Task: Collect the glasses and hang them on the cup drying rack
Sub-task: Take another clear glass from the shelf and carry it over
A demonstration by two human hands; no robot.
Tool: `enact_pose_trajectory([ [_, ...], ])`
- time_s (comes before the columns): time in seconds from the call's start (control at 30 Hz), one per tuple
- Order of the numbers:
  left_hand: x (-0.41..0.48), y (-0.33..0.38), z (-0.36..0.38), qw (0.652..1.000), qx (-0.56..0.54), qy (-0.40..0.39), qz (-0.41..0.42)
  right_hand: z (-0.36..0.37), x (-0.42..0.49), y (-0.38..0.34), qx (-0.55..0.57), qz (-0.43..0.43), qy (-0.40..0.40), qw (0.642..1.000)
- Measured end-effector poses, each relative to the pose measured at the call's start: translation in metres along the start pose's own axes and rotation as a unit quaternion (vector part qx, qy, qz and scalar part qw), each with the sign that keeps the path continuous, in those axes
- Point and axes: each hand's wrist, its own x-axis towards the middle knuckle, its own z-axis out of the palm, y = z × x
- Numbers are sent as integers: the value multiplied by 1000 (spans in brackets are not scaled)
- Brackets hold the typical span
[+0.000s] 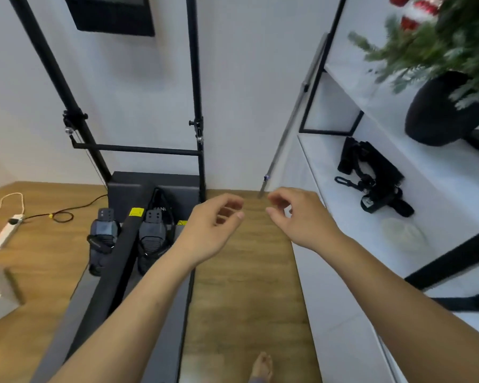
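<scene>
No glasses and no cup drying rack are in view. My left hand [215,226] and my right hand [299,217] are stretched out side by side over the wooden floor [244,286]. Both hold nothing, with the fingers loosely curled and apart. The two hands are a short gap from each other and touch nothing.
A black exercise machine [138,233] with foot straps and upright poles stands to the left. A white shelf unit [393,244] runs along the right, carrying a black strapped device [371,178] and a dark pot with a green plant [437,111]. A power strip [6,230] lies at the far left. A bare foot [262,367] shows below.
</scene>
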Motion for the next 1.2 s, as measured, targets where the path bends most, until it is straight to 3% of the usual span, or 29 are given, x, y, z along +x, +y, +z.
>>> enact_pose_trajectory([
  [0.2, 99, -26, -15, 1000, 14, 19, -16, 13, 119, 19, 35, -29, 13, 999],
  [0.43, 242, -18, -21, 999, 18, 39, -10, -27, 268, 60, 47, -37, 32, 998],
  [0.73, 399, -46, 1, 1000, -4, 5, 10, -42, 392, 111, 66, 11, 76, 995],
  [1.0, 563, -65, 16, 992, -32, -102, 62, -79, 487, 162, 50, 120, 190, 973],
  [1.2, 665, -54, 26, 982, -58, -144, 105, -118, 526, 183, 48, 209, 317, 924],
])
